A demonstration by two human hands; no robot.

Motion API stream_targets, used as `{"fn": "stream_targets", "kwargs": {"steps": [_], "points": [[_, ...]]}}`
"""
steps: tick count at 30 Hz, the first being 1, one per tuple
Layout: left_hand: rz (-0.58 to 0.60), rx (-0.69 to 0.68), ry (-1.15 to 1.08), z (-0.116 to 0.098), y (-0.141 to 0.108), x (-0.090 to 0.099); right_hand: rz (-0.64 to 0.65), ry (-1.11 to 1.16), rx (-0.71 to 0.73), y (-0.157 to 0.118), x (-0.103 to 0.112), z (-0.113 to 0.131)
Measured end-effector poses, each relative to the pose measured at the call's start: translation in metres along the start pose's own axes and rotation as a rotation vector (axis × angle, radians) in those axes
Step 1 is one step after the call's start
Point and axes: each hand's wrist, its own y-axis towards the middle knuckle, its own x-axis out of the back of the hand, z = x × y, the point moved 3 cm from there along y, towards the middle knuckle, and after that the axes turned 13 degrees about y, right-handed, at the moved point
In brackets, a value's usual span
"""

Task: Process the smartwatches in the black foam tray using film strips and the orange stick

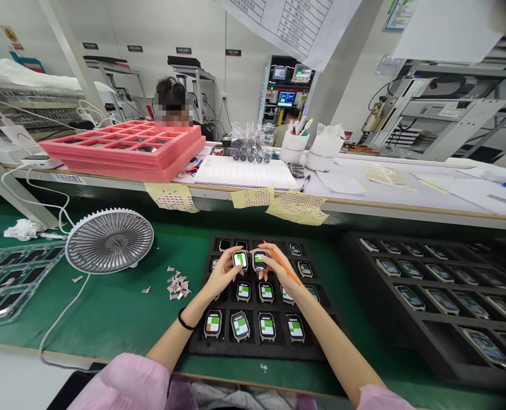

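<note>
Over the back part of a black foam tray (253, 350), both hands hold smartwatch bodies side by side. My left hand (223, 272) is closed round a watch (239, 260) with a lit white and green screen. My right hand (278, 267) grips a second watch (259, 260), its screen lit too, and an orange stick (284, 263) lies across that hand, angled down to the right. Below them, several lit watches sit in the tray's compartments, among them one with an orange patch (213, 323). Parts of the tray's upper rows are hidden behind my hands.
A grey fan (110, 241) and small silvery scraps (178, 286) lie left of the tray. A clear tray of dark screens (17, 279) is at the far left, stacked black trays of watches (406, 336) at right. The shelf behind carries pink foam trays (167, 165). A person (171, 102) is beyond.
</note>
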Motion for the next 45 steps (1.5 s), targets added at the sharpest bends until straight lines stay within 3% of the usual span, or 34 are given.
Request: {"fn": "stream_targets", "kwargs": {"steps": [8,17,32,38,45], "points": [[-0.019,0.020,-0.039,0.000,0.001,0.002,-0.090,0.002,-0.001,0.001,0.003,-0.001],[-0.091,0.020,0.021,-0.005,0.000,0.006,0.024,-0.019,0.003,-0.002,-0.001,0.002],[-0.158,0.060,0.005,-0.007,-0.002,0.006,-0.007,-0.025,-0.025,-0.001,-0.001,-0.002],[-0.117,0.041,0.012,-0.003,0.000,0.005,-0.013,-0.038,0.003,0.001,0.001,-0.004],[-0.068,-0.011,-0.004,0.002,0.001,0.004,0.084,-0.009,-0.002,0.003,0.005,-0.012]]}}
